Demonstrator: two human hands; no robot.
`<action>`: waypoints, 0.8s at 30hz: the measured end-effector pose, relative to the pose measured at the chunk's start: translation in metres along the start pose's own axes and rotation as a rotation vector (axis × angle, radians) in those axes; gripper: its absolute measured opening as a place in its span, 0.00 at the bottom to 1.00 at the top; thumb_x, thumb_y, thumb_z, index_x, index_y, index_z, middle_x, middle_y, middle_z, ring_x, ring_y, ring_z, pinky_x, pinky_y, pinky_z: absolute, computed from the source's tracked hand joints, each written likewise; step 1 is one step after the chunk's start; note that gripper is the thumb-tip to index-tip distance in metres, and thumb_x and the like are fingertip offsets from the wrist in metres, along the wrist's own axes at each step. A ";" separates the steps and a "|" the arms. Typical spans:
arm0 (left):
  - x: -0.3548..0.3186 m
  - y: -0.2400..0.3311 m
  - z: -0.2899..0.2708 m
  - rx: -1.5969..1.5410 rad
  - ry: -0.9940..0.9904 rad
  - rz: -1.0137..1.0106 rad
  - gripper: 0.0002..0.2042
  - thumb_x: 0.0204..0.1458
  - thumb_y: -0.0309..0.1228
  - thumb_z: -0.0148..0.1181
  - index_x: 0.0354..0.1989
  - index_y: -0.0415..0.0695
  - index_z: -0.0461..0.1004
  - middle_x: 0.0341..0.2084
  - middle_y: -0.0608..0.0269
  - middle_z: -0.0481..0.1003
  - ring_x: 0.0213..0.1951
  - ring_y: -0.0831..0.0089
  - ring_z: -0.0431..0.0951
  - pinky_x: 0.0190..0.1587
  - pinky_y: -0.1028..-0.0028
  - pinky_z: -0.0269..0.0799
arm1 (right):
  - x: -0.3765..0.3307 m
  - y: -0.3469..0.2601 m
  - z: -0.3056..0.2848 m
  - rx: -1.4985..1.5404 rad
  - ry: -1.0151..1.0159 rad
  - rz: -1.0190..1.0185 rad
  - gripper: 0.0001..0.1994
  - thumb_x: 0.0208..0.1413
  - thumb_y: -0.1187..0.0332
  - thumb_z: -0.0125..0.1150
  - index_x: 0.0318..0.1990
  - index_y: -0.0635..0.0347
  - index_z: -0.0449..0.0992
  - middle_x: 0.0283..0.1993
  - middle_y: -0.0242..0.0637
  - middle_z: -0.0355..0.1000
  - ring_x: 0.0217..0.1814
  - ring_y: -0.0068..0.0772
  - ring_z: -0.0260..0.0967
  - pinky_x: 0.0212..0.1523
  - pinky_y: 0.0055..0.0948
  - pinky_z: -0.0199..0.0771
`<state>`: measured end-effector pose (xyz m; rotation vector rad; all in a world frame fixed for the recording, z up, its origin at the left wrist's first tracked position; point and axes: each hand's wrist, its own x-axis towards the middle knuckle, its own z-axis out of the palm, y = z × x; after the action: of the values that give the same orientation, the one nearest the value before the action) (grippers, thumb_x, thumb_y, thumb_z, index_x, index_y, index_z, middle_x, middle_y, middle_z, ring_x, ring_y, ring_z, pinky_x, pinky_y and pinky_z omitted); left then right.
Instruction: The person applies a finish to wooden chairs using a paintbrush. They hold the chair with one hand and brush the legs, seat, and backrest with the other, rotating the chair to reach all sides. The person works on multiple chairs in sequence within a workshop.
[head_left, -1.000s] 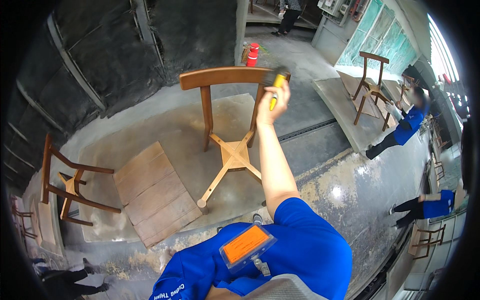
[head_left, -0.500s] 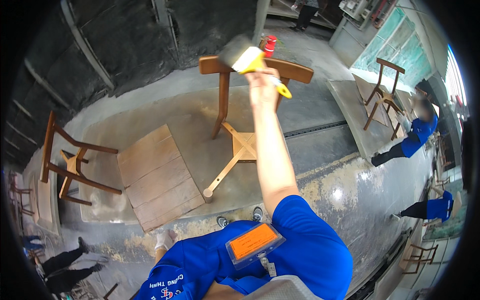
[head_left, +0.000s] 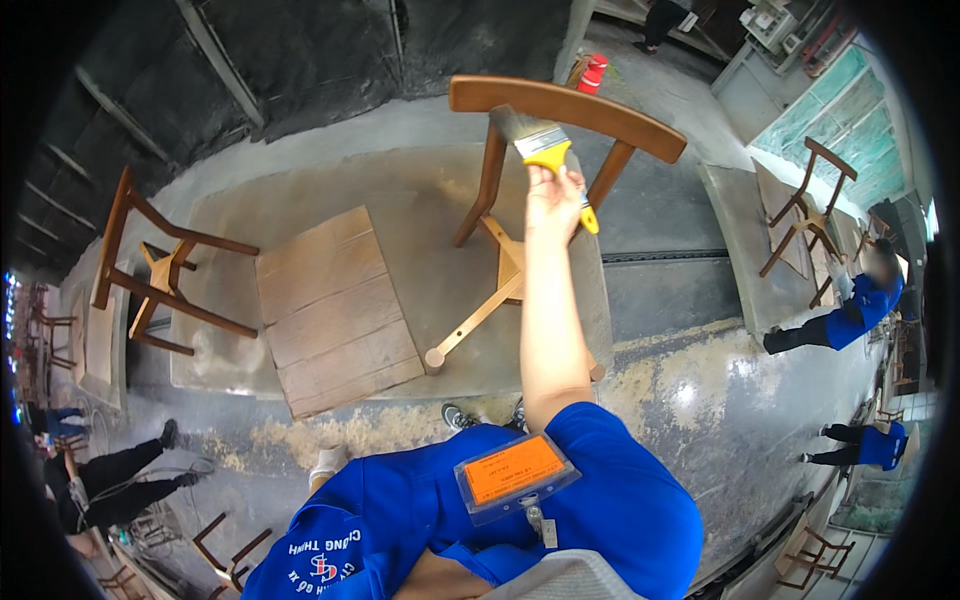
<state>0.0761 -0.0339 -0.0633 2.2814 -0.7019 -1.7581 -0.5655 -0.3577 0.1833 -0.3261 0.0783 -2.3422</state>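
yellow brush (head_left: 546,152), long axis slanted, bristles (head_left: 514,124) far left, handle near right; right hand (head_left: 553,206) clamped on it; left hand (head_left: 327,462) grip unclear.

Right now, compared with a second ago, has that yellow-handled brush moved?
Yes, leftward: judged against the chair backrest, the brush in the right hand has gone from near the right end to near the left post.

Furniture workshop, wooden chair frames (head_left: 511,262), low platforms (head_left: 400,190), worn concrete floor (head_left: 680,380), blue-shirted co-workers (head_left: 864,312)
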 end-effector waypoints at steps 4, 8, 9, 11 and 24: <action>-0.006 -0.001 -0.002 0.040 0.013 0.008 0.10 0.66 0.34 0.58 0.34 0.42 0.78 0.26 0.61 0.77 0.27 0.69 0.76 0.30 0.65 0.73 | -0.032 0.017 -0.034 -0.115 0.530 0.059 0.09 0.59 0.82 0.60 0.38 0.53 0.71 0.54 0.42 0.75 0.62 0.52 0.73 0.67 0.63 0.71; -0.006 0.006 0.002 0.084 0.008 0.014 0.10 0.66 0.34 0.58 0.33 0.42 0.78 0.26 0.61 0.77 0.27 0.70 0.76 0.30 0.65 0.73 | -0.057 0.035 -0.054 -0.449 0.898 0.114 0.10 0.61 0.76 0.59 0.43 0.46 0.70 0.52 0.36 0.74 0.57 0.42 0.74 0.58 0.55 0.79; -0.006 0.009 0.004 0.097 0.007 0.021 0.10 0.66 0.34 0.58 0.33 0.42 0.78 0.26 0.62 0.77 0.27 0.70 0.76 0.30 0.65 0.73 | -0.054 0.036 -0.053 -0.392 0.806 0.156 0.10 0.62 0.78 0.57 0.43 0.47 0.70 0.54 0.38 0.74 0.59 0.43 0.74 0.60 0.54 0.77; -0.006 0.019 0.010 0.119 0.002 0.042 0.10 0.66 0.33 0.58 0.33 0.42 0.78 0.26 0.62 0.77 0.27 0.70 0.76 0.30 0.65 0.73 | -0.037 0.029 -0.046 -0.244 0.376 0.081 0.11 0.63 0.83 0.55 0.44 0.51 0.71 0.60 0.45 0.75 0.63 0.49 0.75 0.66 0.57 0.73; -0.023 0.096 0.072 0.058 -0.052 0.238 0.10 0.64 0.32 0.61 0.30 0.43 0.80 0.23 0.65 0.77 0.25 0.72 0.75 0.31 0.66 0.72 | -0.009 -0.084 -0.019 -0.161 0.241 -0.019 0.11 0.60 0.83 0.58 0.45 0.55 0.73 0.62 0.53 0.74 0.66 0.57 0.72 0.66 0.66 0.73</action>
<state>-0.0209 -0.0968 -0.0242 2.0914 -1.0010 -1.7109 -0.6215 -0.2926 0.1763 -0.1219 0.3834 -2.3893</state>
